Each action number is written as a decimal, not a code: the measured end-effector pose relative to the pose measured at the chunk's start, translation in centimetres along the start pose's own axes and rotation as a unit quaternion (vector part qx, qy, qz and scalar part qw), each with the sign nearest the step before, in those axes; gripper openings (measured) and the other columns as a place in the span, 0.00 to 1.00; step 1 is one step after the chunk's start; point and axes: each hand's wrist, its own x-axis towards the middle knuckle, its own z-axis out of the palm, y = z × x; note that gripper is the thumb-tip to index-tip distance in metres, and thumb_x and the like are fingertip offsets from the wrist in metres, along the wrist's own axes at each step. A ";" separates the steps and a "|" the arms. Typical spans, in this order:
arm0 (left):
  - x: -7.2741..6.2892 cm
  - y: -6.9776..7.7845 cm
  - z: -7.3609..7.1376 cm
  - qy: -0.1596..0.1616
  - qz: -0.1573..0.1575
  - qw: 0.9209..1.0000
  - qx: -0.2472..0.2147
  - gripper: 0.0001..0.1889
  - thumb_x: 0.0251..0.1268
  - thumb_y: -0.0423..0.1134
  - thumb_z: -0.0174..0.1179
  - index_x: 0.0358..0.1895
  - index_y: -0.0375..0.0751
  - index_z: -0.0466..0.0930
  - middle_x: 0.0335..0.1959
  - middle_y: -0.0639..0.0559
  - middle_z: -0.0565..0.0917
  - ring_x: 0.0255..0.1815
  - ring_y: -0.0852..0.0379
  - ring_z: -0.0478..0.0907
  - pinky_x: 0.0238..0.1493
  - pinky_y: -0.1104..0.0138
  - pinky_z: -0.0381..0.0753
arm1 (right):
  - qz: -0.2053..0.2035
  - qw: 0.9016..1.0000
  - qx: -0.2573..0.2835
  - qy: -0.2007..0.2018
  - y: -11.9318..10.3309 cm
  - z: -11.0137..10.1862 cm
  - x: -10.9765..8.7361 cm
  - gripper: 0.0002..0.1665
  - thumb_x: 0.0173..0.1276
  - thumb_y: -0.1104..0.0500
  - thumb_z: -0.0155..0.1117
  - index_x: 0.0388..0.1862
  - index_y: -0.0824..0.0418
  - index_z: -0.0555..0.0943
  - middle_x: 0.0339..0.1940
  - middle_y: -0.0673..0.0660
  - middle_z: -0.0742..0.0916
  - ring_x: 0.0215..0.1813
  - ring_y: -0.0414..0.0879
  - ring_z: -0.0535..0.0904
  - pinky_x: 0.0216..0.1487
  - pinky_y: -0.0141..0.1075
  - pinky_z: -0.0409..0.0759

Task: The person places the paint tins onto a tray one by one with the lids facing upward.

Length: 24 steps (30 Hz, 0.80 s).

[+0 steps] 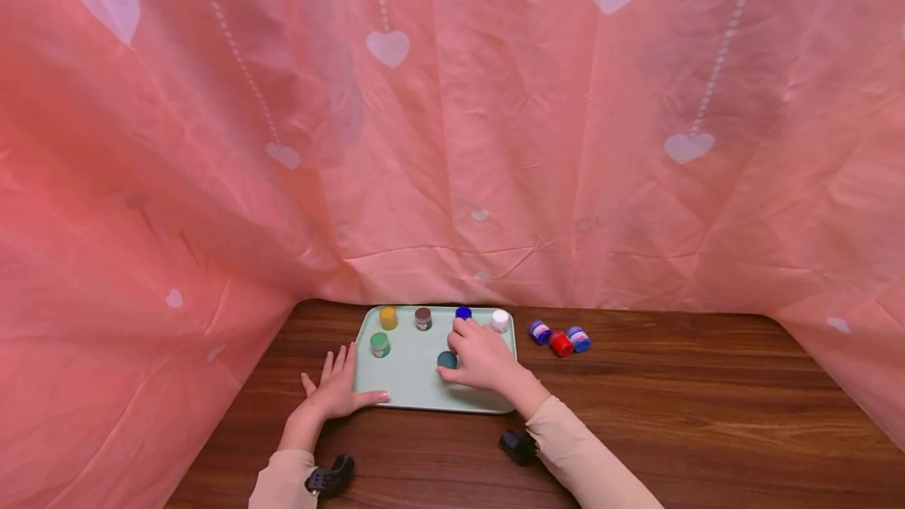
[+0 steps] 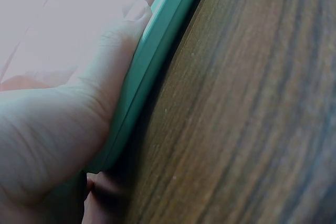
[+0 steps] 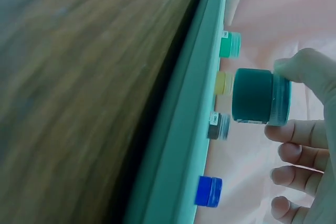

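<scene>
My right hand (image 1: 489, 358) pinches a dark teal paint jar (image 3: 254, 97) by its lid between thumb and forefinger, the other fingers spread apart. In the head view the jar is over the middle of a pale green tray (image 1: 413, 383). My left hand (image 1: 335, 391) rests at the tray's near left corner. Its fingers are spread and straight along the left side, and its thumb (image 2: 118, 51) lies over the front rim. On the tray stand a green jar (image 1: 380, 345), a yellow jar (image 1: 388, 318), a brown jar (image 1: 423, 319), a blue jar (image 1: 463, 313) and a white jar (image 1: 500, 320).
Right of the tray, a dark blue jar (image 1: 540, 331), a red jar (image 1: 562, 344) and a lighter blue jar (image 1: 578, 338) lie close together on the brown wooden table (image 1: 672, 391). A pink curtain (image 1: 495, 140) with white hearts hangs behind and at the sides.
</scene>
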 end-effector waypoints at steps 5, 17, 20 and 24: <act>-0.1 0.2 -0.1 0.001 -0.002 1.000 -0.002 0.68 0.45 0.75 0.63 0.78 0.35 0.37 0.79 0.30 0.43 0.79 0.30 0.33 0.62 0.25 0.23 | 0.018 0.999 0.028 -0.012 -0.5 0.4 0.9 0.22 0.53 0.37 0.70 0.25 0.55 0.79 0.31 0.48 0.76 0.31 0.43 0.72 0.28 0.35 0.71; -0.1 0.1 0.0 0.002 -0.004 1.000 0.004 0.69 0.43 0.76 0.63 0.78 0.35 0.37 0.78 0.30 0.44 0.79 0.30 0.33 0.62 0.24 0.26 | 0.059 0.996 0.046 -0.039 -1.6 1.3 2.4 0.19 0.58 0.43 0.73 0.38 0.55 0.84 0.36 0.50 0.77 0.39 0.44 0.74 0.32 0.35 0.71; -0.1 0.1 0.0 0.005 -0.003 1.000 0.004 0.69 0.43 0.76 0.63 0.78 0.35 0.38 0.78 0.30 0.44 0.79 0.30 0.33 0.62 0.24 0.26 | 0.062 0.997 0.039 -0.037 -1.7 1.7 2.8 0.17 0.59 0.45 0.72 0.39 0.54 0.84 0.37 0.50 0.77 0.40 0.44 0.74 0.31 0.34 0.69; -0.2 0.2 0.0 0.008 -0.001 1.000 0.003 0.69 0.44 0.76 0.63 0.78 0.35 0.38 0.78 0.29 0.45 0.79 0.29 0.33 0.62 0.24 0.26 | 0.067 0.996 0.034 -0.038 -1.8 2.4 3.1 0.17 0.59 0.46 0.72 0.43 0.54 0.85 0.38 0.50 0.78 0.41 0.45 0.74 0.32 0.35 0.69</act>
